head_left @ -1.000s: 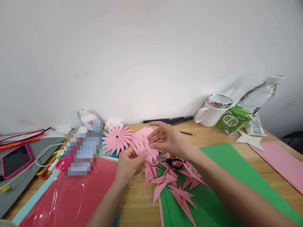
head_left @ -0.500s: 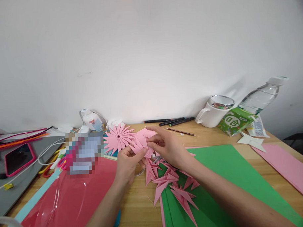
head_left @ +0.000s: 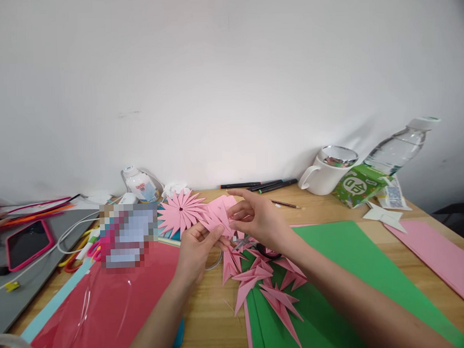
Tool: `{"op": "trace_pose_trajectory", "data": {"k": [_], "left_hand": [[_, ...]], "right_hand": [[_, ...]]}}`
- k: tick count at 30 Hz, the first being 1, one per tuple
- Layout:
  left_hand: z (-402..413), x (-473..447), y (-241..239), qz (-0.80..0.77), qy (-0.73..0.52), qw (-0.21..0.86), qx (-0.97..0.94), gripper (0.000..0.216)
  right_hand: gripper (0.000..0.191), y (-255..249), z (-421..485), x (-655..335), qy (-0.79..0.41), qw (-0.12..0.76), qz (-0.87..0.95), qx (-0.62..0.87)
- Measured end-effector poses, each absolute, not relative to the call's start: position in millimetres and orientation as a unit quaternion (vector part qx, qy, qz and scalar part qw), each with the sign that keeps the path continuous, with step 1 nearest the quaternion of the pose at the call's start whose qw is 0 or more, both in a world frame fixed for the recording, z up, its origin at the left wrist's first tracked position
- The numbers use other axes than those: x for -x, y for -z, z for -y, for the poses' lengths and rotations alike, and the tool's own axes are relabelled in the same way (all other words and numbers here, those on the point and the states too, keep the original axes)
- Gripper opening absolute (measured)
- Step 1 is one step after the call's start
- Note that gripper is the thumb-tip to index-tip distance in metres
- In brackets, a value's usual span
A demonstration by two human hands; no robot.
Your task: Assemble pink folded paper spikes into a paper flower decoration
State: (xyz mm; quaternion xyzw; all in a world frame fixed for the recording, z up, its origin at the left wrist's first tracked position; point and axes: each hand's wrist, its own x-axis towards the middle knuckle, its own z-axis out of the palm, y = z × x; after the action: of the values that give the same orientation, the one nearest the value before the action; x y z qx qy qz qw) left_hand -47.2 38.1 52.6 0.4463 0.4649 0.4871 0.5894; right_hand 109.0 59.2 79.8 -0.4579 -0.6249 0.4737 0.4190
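Nearest, folded pink points (head_left: 258, 284) lie on green paper (head_left: 353, 271). Above them, the left hand (head_left: 198, 249) and right hand (head_left: 256, 221) both pinch one pink piece (head_left: 218, 215) over the desk. Behind sits a pink flower (head_left: 181, 211), then a white mug (head_left: 326, 169) by the wall.

Left hand (head_left: 194, 249) and right hand (head_left: 256, 219) pinching a folded pink paper piece (head_left: 218, 215) above the counter (head_left: 210, 317), pink paper flower (head_left: 180, 211) just left, green sheet (head_left: 353, 261) right.

Both forearms bare, no sleeves, rings or watch visible.
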Motion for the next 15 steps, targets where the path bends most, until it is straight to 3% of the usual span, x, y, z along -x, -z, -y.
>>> {"op": "trace_pose_trajectory", "data": {"k": [15], "left_hand": [[-37.3,49.3,-52.4,-0.472,-0.484,0.587,-0.445,0.021]], "right_hand": [[0.065,-77.5,-60.0,-113.8,-0.482,0.41,0.655,0.413]]}}
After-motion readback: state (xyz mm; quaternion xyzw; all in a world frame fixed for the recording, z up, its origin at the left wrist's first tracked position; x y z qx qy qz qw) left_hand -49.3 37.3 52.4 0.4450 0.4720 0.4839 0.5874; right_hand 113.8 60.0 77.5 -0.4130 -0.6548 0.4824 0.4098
